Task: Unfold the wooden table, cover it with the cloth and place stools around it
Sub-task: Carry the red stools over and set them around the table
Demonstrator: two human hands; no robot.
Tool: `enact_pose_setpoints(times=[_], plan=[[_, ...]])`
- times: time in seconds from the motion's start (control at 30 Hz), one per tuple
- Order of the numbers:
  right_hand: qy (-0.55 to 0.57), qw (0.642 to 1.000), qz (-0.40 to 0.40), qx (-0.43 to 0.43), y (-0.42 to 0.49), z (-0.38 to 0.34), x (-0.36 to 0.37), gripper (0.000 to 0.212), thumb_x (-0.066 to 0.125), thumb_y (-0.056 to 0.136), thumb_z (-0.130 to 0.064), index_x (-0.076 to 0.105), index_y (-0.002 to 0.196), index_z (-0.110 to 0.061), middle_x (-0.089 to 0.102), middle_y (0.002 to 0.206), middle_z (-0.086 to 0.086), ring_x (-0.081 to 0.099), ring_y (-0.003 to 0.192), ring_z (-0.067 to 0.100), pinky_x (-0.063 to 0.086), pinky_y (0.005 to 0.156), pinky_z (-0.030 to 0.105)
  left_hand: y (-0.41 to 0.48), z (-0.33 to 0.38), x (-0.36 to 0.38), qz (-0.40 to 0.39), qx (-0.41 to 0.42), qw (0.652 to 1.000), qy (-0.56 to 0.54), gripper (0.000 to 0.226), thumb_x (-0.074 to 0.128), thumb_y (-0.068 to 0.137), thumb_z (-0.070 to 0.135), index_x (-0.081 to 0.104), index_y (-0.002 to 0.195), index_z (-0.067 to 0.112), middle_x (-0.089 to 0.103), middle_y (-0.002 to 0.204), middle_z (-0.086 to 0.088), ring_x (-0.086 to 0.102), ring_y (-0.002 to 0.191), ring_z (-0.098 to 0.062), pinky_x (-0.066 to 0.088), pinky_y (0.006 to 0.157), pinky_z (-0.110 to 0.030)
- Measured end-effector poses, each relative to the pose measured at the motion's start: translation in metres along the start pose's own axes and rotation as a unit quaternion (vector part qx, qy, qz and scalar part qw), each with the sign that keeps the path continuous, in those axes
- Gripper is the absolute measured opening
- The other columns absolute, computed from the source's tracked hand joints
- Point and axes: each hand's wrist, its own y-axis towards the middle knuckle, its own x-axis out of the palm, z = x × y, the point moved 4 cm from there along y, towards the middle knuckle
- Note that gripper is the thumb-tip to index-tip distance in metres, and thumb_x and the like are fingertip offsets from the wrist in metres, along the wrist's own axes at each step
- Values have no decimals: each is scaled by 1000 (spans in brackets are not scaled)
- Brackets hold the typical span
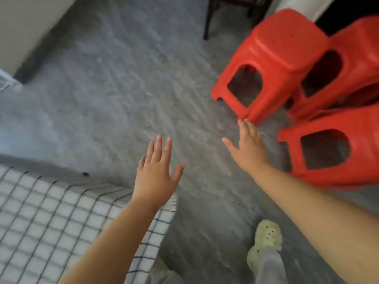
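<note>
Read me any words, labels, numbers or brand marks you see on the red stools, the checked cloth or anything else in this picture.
None: no word, number, label or brand mark can be read anywhere in this picture.
The red stools show only plain moulded plastic.
The checked cloth shows only a grid of dark lines.
The pale shoe shows only holes.
The whole view is motion-blurred, so any fine print would be lost.

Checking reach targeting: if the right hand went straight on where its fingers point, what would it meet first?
Probably the near corner leg of the leftmost red stool. The open right hand has its fingertips just below that leg in the image. With blur and unclear depth, touching or apart cannot be told.
</note>
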Motion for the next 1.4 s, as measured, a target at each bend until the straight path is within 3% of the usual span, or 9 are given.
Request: enact_pose_setpoints(times=[0.2, 0.3, 0.57, 0.83, 0.93, 1.03, 1.1, 1.3, 1.4], plan=[[2, 996, 27, 90, 18, 206, -96, 79, 53, 91, -48, 23, 149, -4, 22, 157, 19, 18, 146, 29, 13, 119, 37, 72, 179, 65, -47, 65, 995, 57, 74, 27, 90, 59, -5, 150, 30, -8, 159, 1, -6, 146, -18, 10, 115, -40], [1, 992, 40, 119, 24, 292, -143, 80, 53, 91, -48, 22, 149, -3, 23, 156, 19, 19, 146, 29, 11, 119, 35, 111, 272, 89, -53, 100, 991, 77, 75, 35, 90, 57, 2, 151, 29, -2, 160, -1, 1, 146, -22, 16, 115, -45], [152, 968, 58, 189, 89, 382, -217, 82, 57, 91, -44, 19, 149, -1, 24, 155, 20, 20, 145, 29, 14, 117, 33, 223, 411, 103, -64, 88, 993, 35, 82, 36, 85, 68, 1, 149, 34, -2, 160, -3, 3, 145, -30, 19, 111, -54], [303, 924, 46, 228, 214, 340, -194, 93, 64, 87, -42, 12, 149, 4, 24, 155, 21, 23, 145, 25, 18, 118, 33, 385, 404, 69, -59, 89, 991, 83, 92, 37, 80, 74, -2, 150, 29, -6, 159, -4, -1, 145, -31, 18, 110, -58], [345, 901, 63, 254, 279, 319, -176, 83, 69, 84, -39, 30, 144, 2, 38, 148, 20, 35, 139, 25, 26, 115, 34, 458, 382, 65, -64, 67, 991, 96, 96, 39, 80, 73, -4, 151, 24, -9, 159, -3, -6, 145, -27, 16, 113, -57], [408, 859, 81, 299, 341, 302, -156, 65, 73, 82, -30, 46, 132, 1, 57, 133, 14, 53, 124, 18, 37, 105, 24, 530, 363, 69, -83, 45, 991, 98, 103, 44, 78, 74, -6, 150, 20, -13, 159, -4, -6, 145, -27, 16, 113, -56], [435, 833, 92, 329, 376, 296, -139, 63, 75, 80, -27, 49, 130, 1, 61, 128, 15, 57, 121, 21, 41, 107, 35, 568, 353, 73, -95, 40, 989, 102, 107, 47, 76, 74, -9, 150, 19, -14, 158, -3, -6, 145, -27, 16, 113, -55], [380, 815, 106, 425, 428, 307, -120, 93, 86, 65, -36, 39, 137, 1, 54, 135, 18, 54, 125, 28, 41, 105, 42, 646, 342, 82, -132, 1, 990, 53, 121, 64, 67, 70, -9, 149, 20, -10, 159, -5, -3, 146, -26, 16, 114, -54], [377, 798, 92, 461, 442, 311, -111, 101, 88, 61, -37, 34, 136, 3, 51, 137, 20, 51, 126, 29, 40, 106, 44, 666, 339, 93, -173, -39, 984, 9, 132, 76, 61, 62, -9, 149, 12, 5, 158, -11, 8, 145, -26, 20, 114, -47]])
